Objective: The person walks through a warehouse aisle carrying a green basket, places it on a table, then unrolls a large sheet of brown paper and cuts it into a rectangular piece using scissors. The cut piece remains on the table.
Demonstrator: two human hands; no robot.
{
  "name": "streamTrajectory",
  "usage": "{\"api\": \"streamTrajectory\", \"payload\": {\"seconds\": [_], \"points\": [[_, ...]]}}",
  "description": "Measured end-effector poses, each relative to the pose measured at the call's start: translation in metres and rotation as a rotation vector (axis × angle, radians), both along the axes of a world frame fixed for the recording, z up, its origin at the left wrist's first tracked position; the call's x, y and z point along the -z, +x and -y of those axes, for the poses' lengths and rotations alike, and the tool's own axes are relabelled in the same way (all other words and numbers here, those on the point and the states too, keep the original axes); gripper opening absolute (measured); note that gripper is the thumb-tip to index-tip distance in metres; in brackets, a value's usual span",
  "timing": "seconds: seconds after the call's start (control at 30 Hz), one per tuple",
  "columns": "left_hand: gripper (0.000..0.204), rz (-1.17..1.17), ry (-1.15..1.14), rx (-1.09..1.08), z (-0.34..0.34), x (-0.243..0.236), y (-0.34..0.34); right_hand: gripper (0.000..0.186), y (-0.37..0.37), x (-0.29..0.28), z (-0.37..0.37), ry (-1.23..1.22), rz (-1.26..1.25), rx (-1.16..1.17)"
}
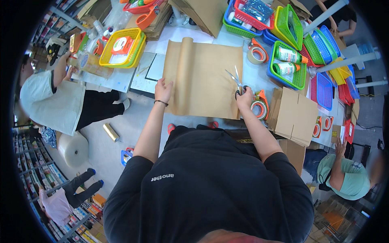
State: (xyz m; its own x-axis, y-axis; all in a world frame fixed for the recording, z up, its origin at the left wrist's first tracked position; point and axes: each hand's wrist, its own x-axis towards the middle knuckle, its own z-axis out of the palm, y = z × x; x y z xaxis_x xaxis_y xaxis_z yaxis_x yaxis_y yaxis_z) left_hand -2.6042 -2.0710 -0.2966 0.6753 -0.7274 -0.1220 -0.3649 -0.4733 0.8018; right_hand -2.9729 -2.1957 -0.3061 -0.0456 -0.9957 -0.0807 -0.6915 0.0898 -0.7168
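A sheet of brown kraft paper [210, 81] lies on the table in front of me, with a long rolled part [182, 77] along its left side. My left hand [163, 90] is at the paper's left edge with its fingers apart, seeming to rest lightly there. My right hand [244, 97] grips black-handled scissors [237, 81] at the paper's right edge, blades parted and pointing away from me. An orange tape dispenser [260, 105] sits just right of that hand, and another tape dispenser [256, 54] lies beside the paper's far right corner.
Plastic baskets [287, 65] crowd the right and back; yellow baskets [121, 48] sit back left. Folded cardboard [294, 115] is stacked at right. Co-workers [52, 101] stand left, lower left and right. A large white roll [73, 149] and a gold tube [110, 131] lie on the floor.
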Motion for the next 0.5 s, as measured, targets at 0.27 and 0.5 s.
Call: {"api": "streamTrajectory", "payload": {"seconds": [0.27,0.5], "points": [[0.074,0.218,0.265,0.018,-0.015,-0.031,0.001,0.058,-0.001,0.003,0.004,-0.005,-0.057,-0.020],[0.076,0.227,0.184,-0.108,-0.050,-0.022,0.049,0.055,-0.001,0.013,0.007,-0.057,-0.093,-0.005]]}}
